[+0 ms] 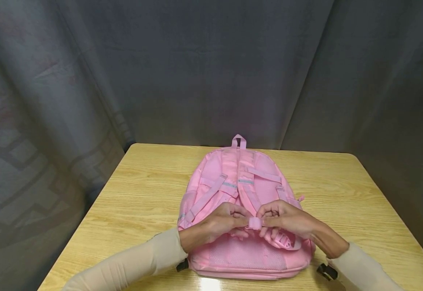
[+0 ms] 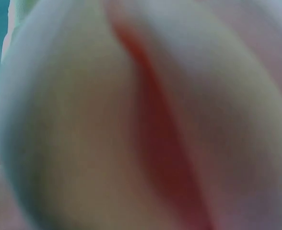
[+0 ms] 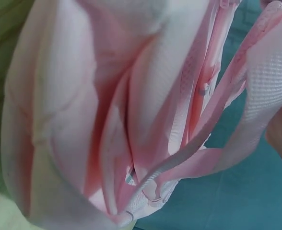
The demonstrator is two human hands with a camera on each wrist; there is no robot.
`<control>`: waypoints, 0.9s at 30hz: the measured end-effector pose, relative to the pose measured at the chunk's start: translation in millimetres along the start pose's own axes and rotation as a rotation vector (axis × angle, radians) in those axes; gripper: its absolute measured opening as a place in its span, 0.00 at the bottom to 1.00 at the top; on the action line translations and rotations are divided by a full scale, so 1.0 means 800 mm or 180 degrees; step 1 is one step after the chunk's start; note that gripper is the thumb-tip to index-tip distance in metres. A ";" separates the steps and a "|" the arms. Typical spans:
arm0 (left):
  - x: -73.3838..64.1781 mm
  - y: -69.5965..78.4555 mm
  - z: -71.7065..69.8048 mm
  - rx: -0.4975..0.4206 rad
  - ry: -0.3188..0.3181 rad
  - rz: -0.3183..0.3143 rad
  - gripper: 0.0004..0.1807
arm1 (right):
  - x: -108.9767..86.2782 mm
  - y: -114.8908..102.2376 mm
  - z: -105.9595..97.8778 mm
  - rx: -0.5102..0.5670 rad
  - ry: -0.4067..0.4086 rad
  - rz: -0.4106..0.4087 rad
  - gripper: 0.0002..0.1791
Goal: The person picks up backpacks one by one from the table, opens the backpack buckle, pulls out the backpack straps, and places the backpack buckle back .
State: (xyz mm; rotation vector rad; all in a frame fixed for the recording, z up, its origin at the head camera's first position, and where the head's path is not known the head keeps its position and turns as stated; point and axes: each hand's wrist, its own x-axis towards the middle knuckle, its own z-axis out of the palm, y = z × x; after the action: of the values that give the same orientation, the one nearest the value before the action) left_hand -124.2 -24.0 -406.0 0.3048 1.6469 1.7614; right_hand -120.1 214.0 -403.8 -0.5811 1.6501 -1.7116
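Note:
A pink backpack (image 1: 246, 256) lies on the table with its shoulder straps facing up and its top loop pointing away from me. Over its lower half, my left hand (image 1: 222, 220) and right hand (image 1: 289, 218) meet from either side. Between their fingertips they pinch a short pink piece of strap (image 1: 255, 223); whether it includes a buckle is unclear. Beneath the right hand sits a slotted pink piece (image 1: 283, 241). In the right wrist view, a webbing strap (image 3: 270, 72) loops beside the bag's side, with part of the right hand at the edge. Blurred pink fabric (image 2: 83, 134) fills the left wrist view.
The wooden table (image 1: 142, 182) extends on both sides of the backpack. Dark grey curtains (image 1: 204, 72) hang behind it and along both sides. Black bands (image 1: 326, 271) show by the sleeves.

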 end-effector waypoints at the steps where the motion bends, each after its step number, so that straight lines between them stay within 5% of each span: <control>1: 0.000 0.000 0.000 0.0005 -0.0001 0.0003 0.08 | 0.000 0.000 0.000 0.0013 -0.0023 -0.0020 0.07; 18: 0.001 0.000 0.001 0.0050 0.0021 -0.0050 0.09 | 0.003 0.001 0.002 -0.0268 -0.0084 -0.0255 0.10; 27: 0.000 -0.001 0.002 0.0001 -0.0009 -0.0042 0.10 | 0.002 0.001 -0.001 -0.0072 -0.0231 -0.0229 0.11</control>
State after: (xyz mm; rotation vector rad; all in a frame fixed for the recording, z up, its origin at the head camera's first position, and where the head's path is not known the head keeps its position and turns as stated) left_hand -122.9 -22.8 -406.6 0.2958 1.6434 1.7501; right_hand -121.2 213.3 -405.0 -0.7131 1.6171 -1.7045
